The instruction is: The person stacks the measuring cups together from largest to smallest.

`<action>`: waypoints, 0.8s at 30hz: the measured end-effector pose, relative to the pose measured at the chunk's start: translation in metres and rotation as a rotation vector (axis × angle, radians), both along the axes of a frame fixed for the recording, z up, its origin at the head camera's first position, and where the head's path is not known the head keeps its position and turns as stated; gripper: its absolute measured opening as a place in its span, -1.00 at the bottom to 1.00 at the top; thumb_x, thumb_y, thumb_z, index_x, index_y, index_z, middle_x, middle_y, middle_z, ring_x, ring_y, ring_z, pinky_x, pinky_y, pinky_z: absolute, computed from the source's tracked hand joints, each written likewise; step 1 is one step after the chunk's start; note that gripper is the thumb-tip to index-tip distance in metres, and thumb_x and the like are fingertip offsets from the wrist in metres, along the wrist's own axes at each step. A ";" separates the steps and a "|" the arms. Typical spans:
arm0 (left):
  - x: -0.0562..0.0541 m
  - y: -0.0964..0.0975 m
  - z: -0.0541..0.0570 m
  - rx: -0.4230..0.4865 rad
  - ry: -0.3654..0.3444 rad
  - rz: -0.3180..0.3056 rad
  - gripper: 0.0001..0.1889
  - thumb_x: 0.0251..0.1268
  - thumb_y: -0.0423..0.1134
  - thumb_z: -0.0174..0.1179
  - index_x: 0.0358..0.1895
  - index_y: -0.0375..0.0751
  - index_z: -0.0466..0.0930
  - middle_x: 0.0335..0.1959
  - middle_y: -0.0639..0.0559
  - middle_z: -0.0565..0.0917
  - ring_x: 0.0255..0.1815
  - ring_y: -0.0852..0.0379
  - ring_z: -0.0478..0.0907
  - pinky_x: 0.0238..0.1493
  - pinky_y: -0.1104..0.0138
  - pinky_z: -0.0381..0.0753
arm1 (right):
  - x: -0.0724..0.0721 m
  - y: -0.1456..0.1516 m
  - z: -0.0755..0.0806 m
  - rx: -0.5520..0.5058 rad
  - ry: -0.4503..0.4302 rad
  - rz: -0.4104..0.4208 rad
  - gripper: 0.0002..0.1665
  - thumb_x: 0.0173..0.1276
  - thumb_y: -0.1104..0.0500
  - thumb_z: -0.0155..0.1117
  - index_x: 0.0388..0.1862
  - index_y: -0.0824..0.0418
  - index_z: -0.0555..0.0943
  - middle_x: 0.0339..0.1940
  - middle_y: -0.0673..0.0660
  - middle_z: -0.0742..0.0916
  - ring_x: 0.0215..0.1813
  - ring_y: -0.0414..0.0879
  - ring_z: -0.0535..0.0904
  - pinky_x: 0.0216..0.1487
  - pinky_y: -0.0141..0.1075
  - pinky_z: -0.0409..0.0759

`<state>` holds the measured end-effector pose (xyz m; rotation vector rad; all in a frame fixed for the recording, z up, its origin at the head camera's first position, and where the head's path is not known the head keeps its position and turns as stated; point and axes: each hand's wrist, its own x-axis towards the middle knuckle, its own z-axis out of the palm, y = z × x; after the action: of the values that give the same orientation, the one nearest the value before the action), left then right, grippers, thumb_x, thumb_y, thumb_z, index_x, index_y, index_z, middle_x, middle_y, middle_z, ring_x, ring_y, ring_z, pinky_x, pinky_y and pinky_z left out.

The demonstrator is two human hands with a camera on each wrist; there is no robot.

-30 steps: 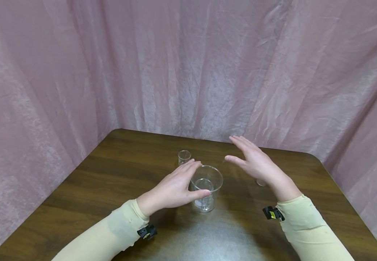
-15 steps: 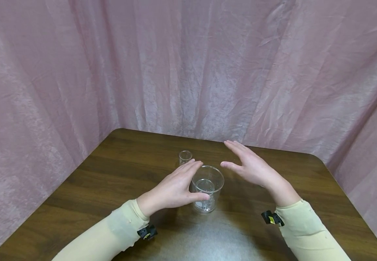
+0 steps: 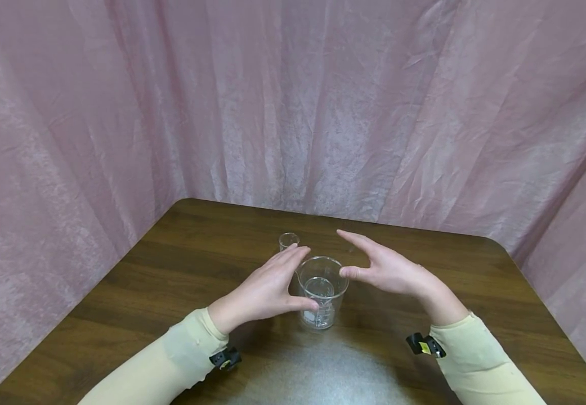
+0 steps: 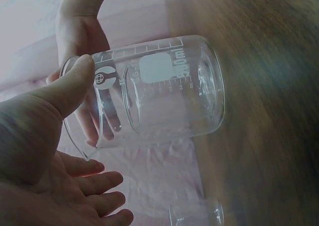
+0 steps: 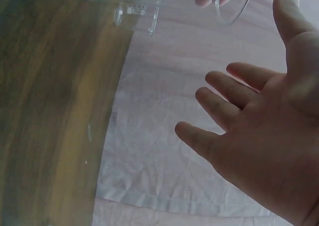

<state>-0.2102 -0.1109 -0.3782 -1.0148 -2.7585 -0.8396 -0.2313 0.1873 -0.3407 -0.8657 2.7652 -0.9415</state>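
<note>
A large clear glass beaker [image 3: 323,306] with white markings stands upright on the table, with a second, smaller ring visible inside it. My left hand [image 3: 267,287] is at its left side, fingers and thumb spread around the rim. In the left wrist view, the thumb [image 4: 77,84] overlaps the beaker's mouth and the other fingers extend past the spout. On the opposite side, my right hand [image 3: 394,270] has its fingers spread, the thumb tip right by the rim. Behind the left fingertips stands a small glass beaker [image 3: 289,240], partly hidden.
The brown wooden table [image 3: 196,253] has rounded far corners. Pink curtains [image 3: 293,112] hang close behind and beside it. A thin clear object [image 5: 89,131] lies on the table in the right wrist view.
My right hand has moved left and nearer, bringing its thumb to the large beaker's rim. My left hand has shifted slightly left. The beakers stay in place.
</note>
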 end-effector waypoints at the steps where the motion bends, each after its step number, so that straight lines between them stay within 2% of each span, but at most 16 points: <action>1: 0.000 -0.001 0.000 0.000 0.001 0.000 0.18 0.15 0.18 0.70 0.69 -0.32 0.26 0.68 -0.26 0.37 0.79 -0.22 0.10 0.71 -0.13 0.16 | 0.001 0.000 0.000 0.001 -0.002 0.007 0.05 0.57 -0.21 0.45 0.85 0.00 0.18 0.78 0.22 0.33 0.72 0.29 0.27 0.61 0.35 0.31; 9: 0.000 -0.008 0.002 -0.007 -0.001 -0.001 0.21 0.11 0.11 0.74 0.71 -0.37 0.23 0.69 -0.31 0.33 0.76 -0.32 0.13 0.68 -0.20 0.22 | 0.006 -0.002 -0.001 0.010 -0.027 0.042 0.08 0.51 -0.23 0.51 0.83 0.00 0.23 0.75 0.16 0.40 0.71 0.24 0.31 0.58 0.33 0.36; 13: -0.002 -0.012 0.002 -0.021 -0.004 0.011 0.22 0.11 0.10 0.74 0.72 -0.34 0.21 0.71 -0.28 0.32 0.77 -0.29 0.11 0.68 -0.19 0.21 | 0.008 -0.004 -0.002 0.005 -0.035 0.061 0.10 0.48 -0.24 0.54 0.83 -0.01 0.23 0.76 0.12 0.40 0.70 0.20 0.33 0.57 0.31 0.39; 20: -0.005 -0.021 0.003 -0.051 -0.001 0.009 0.15 0.16 -0.08 0.74 0.72 -0.36 0.21 0.72 -0.28 0.30 0.79 -0.27 0.06 0.69 -0.19 0.19 | 0.012 -0.010 -0.007 -0.014 -0.059 0.095 0.11 0.46 -0.15 0.59 0.82 0.02 0.24 0.75 0.12 0.41 0.71 0.20 0.31 0.59 0.31 0.35; 24: -0.008 -0.027 0.004 -0.060 0.010 0.013 0.11 0.22 -0.11 0.71 0.72 -0.38 0.22 0.72 -0.29 0.30 0.80 -0.26 0.04 0.70 -0.17 0.16 | 0.014 -0.014 -0.012 -0.023 -0.078 0.096 0.12 0.44 -0.14 0.61 0.82 0.01 0.24 0.74 0.12 0.42 0.70 0.21 0.33 0.57 0.33 0.37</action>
<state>-0.2185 -0.1382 -0.3745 -1.0062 -2.7948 -0.7524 -0.2171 0.1729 -0.3532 -0.9355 2.6268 -0.9702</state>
